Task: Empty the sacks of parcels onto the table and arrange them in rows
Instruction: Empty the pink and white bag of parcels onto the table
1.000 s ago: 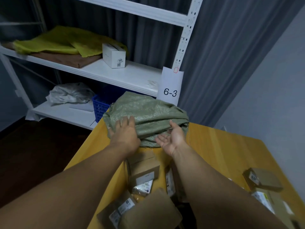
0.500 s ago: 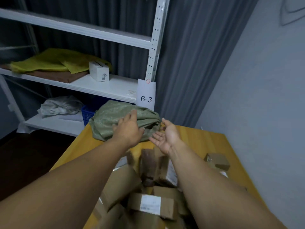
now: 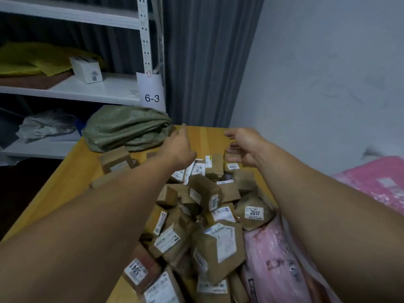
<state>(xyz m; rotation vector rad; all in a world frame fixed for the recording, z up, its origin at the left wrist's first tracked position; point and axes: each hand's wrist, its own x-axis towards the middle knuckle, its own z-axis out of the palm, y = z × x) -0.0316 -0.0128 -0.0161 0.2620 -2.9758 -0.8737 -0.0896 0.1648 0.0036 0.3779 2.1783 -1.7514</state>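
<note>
Neither of my hands grips anything. My left hand reaches forward with its fingers loose and nearly straight, the tips right at the bunched end of the green sack; I cannot tell whether they touch it. My right hand hovers beside it with the palm turned inward and the fingers loosely curled around nothing, just above the far edge of the parcels.

The green sack lies crumpled and flat at the far left corner of the yellow table. The parcels, brown boxes and packets with white labels, lie in a loose heap down the middle of the table between my forearms, not in rows. A pink sack lies against the heap's right side under my right forearm.

Behind the table stands a white shelf rack with a paper tag reading 6-3.
</note>
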